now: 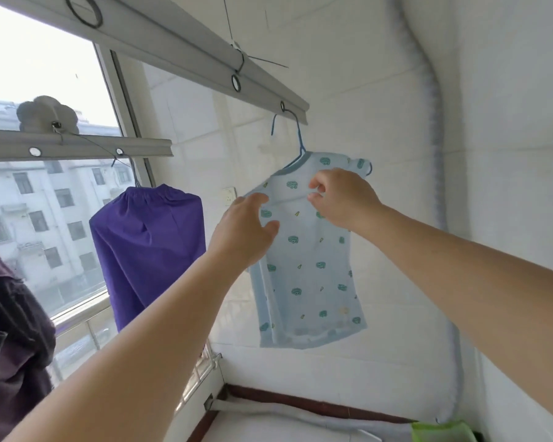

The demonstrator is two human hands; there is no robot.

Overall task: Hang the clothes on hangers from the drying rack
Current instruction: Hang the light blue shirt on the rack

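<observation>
Small blue shirt (307, 250) on blue hanger (296, 135) hooked to rack rail (186, 49) — left hand (243, 234) fingers spread, touching its sleeve, right hand (342, 199) pinching chest fabric.

Small shirt (307, 250): pale blue, teal-green motifs plus tiny yellow marks, grey-blue neck trim. Its hanger (296, 138): blue. Hanging garment (147, 247) by window: solid purple. Clothing (10, 339) at left edge: dark maroon. Rack rails (179, 43): light grey. Corner object (441, 432): bright green.
</observation>
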